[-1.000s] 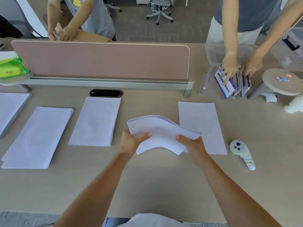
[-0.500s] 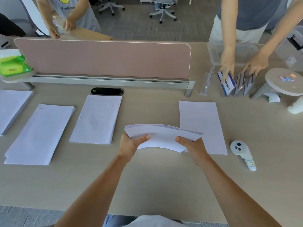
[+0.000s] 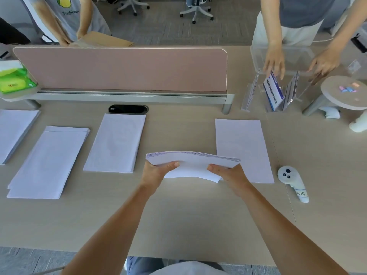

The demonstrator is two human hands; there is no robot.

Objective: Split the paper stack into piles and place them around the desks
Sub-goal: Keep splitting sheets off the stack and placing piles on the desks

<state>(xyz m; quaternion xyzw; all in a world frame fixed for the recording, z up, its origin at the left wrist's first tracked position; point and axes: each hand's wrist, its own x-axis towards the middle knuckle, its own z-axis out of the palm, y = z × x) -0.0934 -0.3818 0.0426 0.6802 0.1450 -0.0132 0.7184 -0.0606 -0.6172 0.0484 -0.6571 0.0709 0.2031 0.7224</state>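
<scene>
Paper stack [image 3: 190, 162] held over tabletop [image 3: 178, 219], in front of pink divider [image 3: 123, 70], toward its right end. Left hand [image 3: 156, 172] grips stack's left edge, thumb on top, fingers hidden beneath. Right hand [image 3: 230, 174] grips right edge likewise. Stack bows slightly between hands. Four flat piles lie before divider: far-left pile [image 3: 14, 132], second pile [image 3: 49, 159], third pile [image 3: 117, 141], right pile [image 3: 242, 147].
</scene>
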